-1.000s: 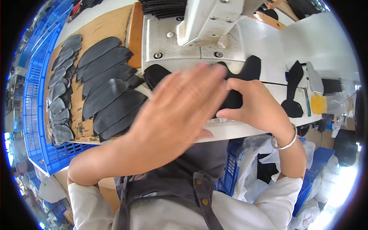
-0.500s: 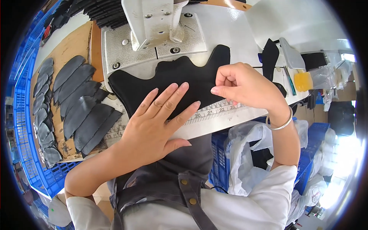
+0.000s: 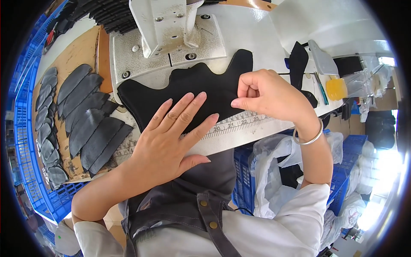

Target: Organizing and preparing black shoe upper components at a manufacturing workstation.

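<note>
A black, wavy-edged fabric piece point(image 3: 192, 79) lies flat on the worktop point(image 3: 248, 28), just on the near side of a white machine point(image 3: 165, 23) with a metal base. Its far edge dips and rises, with one lobe at the left and a taller one at the right. The left hand point(image 3: 165, 135) rests palm down over its near edge, fingers spread; that grip is wide and holds nothing between fingers and thumb. The right hand point(image 3: 272, 96) is at the right end of the piece, fingers curled. Its grip is narrow, thumb and forefinger close together; whether fabric is caught between them, I cannot tell. A ruler scale point(image 3: 239, 122) runs along the near edge of the worktop, between the hands and partly under them. To the left, larger dark pieces point(image 3: 83, 132) and a row of smaller dark pieces point(image 3: 44, 118) overlap on a brown board point(image 3: 81, 45). To the right lie tweezers point(image 3: 321, 89) and, just beside them, an orange-yellow container point(image 3: 337, 89).
</note>
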A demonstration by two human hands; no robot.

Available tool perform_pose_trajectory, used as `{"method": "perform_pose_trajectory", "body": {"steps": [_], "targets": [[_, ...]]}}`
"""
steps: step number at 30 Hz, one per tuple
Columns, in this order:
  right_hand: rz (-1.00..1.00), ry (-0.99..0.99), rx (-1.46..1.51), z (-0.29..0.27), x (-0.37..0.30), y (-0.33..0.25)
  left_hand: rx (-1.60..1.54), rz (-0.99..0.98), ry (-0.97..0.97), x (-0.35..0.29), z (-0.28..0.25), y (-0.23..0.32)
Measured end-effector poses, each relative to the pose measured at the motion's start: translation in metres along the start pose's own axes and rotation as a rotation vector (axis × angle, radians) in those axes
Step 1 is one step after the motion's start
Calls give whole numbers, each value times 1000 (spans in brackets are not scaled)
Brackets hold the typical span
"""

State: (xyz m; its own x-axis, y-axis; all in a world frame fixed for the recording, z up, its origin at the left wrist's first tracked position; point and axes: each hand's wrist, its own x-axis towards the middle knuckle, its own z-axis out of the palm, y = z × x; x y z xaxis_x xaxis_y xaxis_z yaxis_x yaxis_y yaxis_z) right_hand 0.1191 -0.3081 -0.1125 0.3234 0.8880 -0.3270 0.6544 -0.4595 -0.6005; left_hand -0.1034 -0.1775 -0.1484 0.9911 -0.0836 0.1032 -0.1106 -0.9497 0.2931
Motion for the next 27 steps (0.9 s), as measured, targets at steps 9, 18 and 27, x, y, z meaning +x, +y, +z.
{"method": "perform_pose_trajectory", "body": {"steps": [9,18,27], "targets": [[49,523,-413,34,-30,-14,-104,142,88,24,13,-11],[-159,721,827,61,-39,-30,108,49,289,13,6,5],[-471,472,558,69,-52,-43,620,-136,595,-87,-115,-4]]}}
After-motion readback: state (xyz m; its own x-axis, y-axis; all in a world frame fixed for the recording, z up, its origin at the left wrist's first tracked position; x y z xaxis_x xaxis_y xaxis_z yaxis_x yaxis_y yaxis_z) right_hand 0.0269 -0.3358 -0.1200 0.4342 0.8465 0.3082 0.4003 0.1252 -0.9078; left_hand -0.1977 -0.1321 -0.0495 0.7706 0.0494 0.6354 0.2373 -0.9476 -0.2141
